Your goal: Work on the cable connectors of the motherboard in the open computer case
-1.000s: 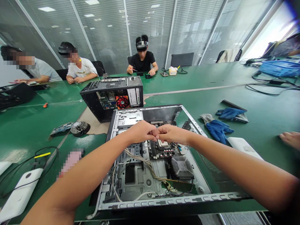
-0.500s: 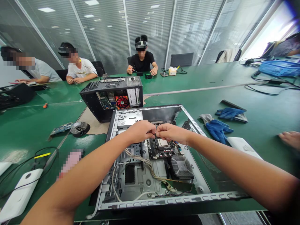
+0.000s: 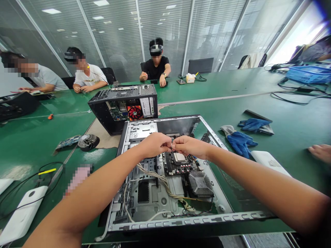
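An opened computer case [image 3: 181,220] lies on its side before me. Over the motherboard [image 3: 172,169] inside it, my left hand [image 3: 156,143] and my right hand [image 3: 190,144] meet fingertip to fingertip. Both hands are closed in a pinch, and whatever lies between the fingers is too small to make out. Just below them, the square metal processor [image 3: 179,157] shows in its socket. A finned heatsink [image 3: 200,184] rests in the case nearer to me. A bundle of beige cables [image 3: 165,182] runs across the metal floor of the case.
Behind stands a second computer tower [image 3: 111,119] with a red fan [image 3: 134,112]. Blue gloves [image 3: 240,143] and a white power bank [image 3: 269,162] lie to the right, near another person's hand [image 3: 320,152]. Leftward are a round dark part [image 3: 88,142] and another white device [image 3: 26,213].
My hands stay almost where they were, pinched together over the motherboard. Across the table, the person in black has shifted both hands.
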### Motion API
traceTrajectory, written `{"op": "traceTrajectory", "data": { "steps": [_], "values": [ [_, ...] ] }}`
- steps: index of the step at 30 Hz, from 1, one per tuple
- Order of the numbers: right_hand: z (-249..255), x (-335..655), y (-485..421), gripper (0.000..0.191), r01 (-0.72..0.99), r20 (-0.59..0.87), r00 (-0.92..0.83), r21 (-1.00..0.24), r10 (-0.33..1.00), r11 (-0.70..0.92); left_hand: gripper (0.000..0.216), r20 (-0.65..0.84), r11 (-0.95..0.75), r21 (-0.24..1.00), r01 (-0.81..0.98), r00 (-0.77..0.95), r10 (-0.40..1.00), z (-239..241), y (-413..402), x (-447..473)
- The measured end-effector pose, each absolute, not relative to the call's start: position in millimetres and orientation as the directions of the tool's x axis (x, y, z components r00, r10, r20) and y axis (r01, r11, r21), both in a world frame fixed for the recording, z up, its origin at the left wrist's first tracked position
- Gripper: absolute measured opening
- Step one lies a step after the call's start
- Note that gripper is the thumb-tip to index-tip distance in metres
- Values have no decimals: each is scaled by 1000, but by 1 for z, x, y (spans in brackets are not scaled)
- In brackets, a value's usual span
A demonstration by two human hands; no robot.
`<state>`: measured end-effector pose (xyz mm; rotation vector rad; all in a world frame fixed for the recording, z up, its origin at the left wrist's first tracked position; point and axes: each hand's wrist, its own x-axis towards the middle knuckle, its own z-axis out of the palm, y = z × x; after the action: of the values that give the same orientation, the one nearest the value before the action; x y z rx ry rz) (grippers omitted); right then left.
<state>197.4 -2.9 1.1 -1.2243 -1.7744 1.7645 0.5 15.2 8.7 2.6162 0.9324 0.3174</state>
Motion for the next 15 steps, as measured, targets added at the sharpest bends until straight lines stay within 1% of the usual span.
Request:
{"op": "traceTrajectory", "data": {
  "steps": [5,10,12,15],
  "values": [
    [-1,199,-2,17,364,-275,-550,-929,789,-70,5,105,-730,387,563,760,642,8,15,1],
    [-4,200,-1,18,402,-195,-542,-915,817,48,11,96,-717,381,584,746,659,8,14,1],
    [-3,200,-1,18,396,-183,-534,-917,825,53,13,105,-705,388,593,732,674,9,13,1],
    [0,198,-3,18,373,-204,-513,-928,834,3,12,137,-686,417,596,706,695,11,12,1]
  ]
}}
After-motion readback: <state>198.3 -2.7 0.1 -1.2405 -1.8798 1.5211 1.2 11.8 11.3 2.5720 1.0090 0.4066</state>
